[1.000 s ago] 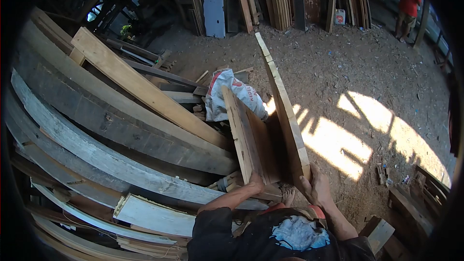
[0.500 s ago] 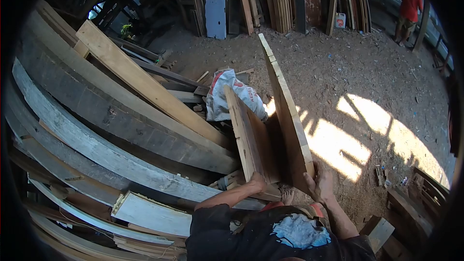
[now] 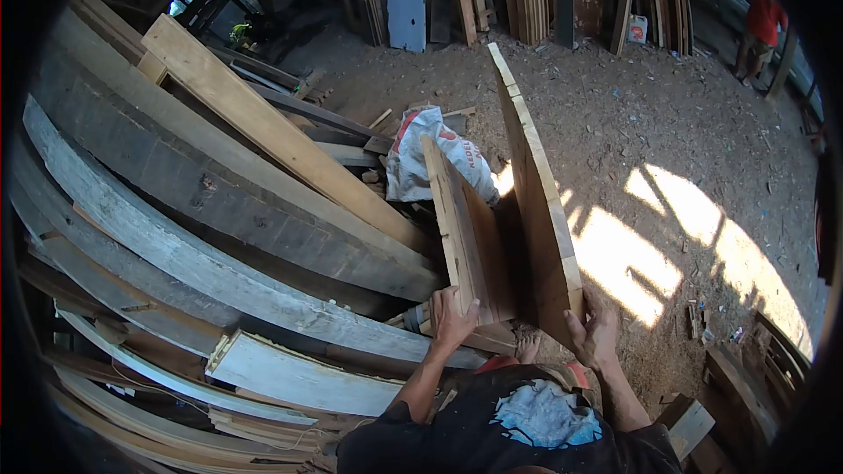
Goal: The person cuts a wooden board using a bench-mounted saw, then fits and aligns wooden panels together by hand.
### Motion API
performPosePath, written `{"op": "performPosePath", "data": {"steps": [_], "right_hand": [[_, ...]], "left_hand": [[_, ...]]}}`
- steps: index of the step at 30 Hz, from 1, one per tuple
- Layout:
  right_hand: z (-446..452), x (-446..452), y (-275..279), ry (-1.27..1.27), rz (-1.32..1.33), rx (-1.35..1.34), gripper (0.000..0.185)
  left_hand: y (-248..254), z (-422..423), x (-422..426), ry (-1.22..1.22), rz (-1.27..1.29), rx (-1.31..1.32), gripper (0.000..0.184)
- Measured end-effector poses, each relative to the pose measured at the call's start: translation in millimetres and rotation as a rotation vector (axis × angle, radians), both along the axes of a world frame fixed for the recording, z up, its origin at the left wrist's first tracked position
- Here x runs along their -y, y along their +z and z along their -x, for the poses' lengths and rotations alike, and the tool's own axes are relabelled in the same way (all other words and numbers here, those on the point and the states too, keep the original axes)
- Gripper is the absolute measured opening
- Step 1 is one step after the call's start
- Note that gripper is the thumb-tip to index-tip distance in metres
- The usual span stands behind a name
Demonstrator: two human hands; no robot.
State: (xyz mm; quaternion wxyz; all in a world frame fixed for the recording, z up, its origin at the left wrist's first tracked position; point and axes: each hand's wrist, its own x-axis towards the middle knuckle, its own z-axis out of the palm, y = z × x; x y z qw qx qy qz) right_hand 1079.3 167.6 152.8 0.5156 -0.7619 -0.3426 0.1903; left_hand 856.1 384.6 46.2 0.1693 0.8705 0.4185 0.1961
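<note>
The left hand (image 3: 453,319) grips the short board (image 3: 447,215), which stands nearer the person than the sack (image 3: 407,167); the right hand (image 3: 597,330) grips the long board (image 3: 546,197), right of the sack.

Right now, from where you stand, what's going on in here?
A person has their left hand on the near end of one wide wooden board and their right hand on the near end of a longer board. There is a gap between the two. A printed white sack sits just beyond, and another person in red stands across the yard.
</note>
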Motion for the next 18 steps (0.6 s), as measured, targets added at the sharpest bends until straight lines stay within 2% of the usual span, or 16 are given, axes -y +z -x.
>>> {"op": "performPosePath", "data": {"steps": [1, 2, 5, 6, 8, 11, 12, 15, 18], "right_hand": [[0.5, -1.1, 2.7, 0.004, -0.003, 0.003, 0.049], [0.9, -2.3, 5.5, 0.008, -0.006, 0.007, 0.049], [0.9, -5.9, 0.1, 0.014, -0.053, 0.035, 0.049], [0.2, -8.5, -19.4, 0.009, -0.108, 0.083, 0.049], [4.0, -5.1, -38.4, -0.021, -0.135, 0.13, 0.051], [7.3, -4.3, -18.0, -0.001, 0.051, 0.032, 0.054], [7.6, -4.5, -11.6, 0.009, 0.099, -0.004, 0.055], [5.4, -9.8, -9.1, 0.022, 0.1, -0.041, 0.057], [4.7, -10.4, 2.9, 0.045, 0.162, -0.061, 0.059]], "left_hand": [[-6.9, 11.5, 2.8, 0.061, -0.019, 0.018, 0.061], [-19.4, 23.8, 6.6, 0.121, 0.004, -0.074, 0.07], [-63.6, 47.2, 16.3, 0.225, 0.388, 0.024, 0.078], [-98.5, 53.9, 15.0, 0.191, 0.632, 0.244, 0.084], [-87.8, 50.6, 14.3, 0.185, 0.737, -0.026, 0.081], [-100.7, 49.4, 17.2, 0.162, 0.783, 0.158, 0.062], [-77.8, 38.9, 21.9, 0.24, 0.785, 0.109, 0.053], [-86.7, 39.1, 17.5, 0.184, 0.817, 0.095, 0.047], [-104.2, 41.5, 19.4, 0.253, 0.772, 0.107, 0.043]]}}
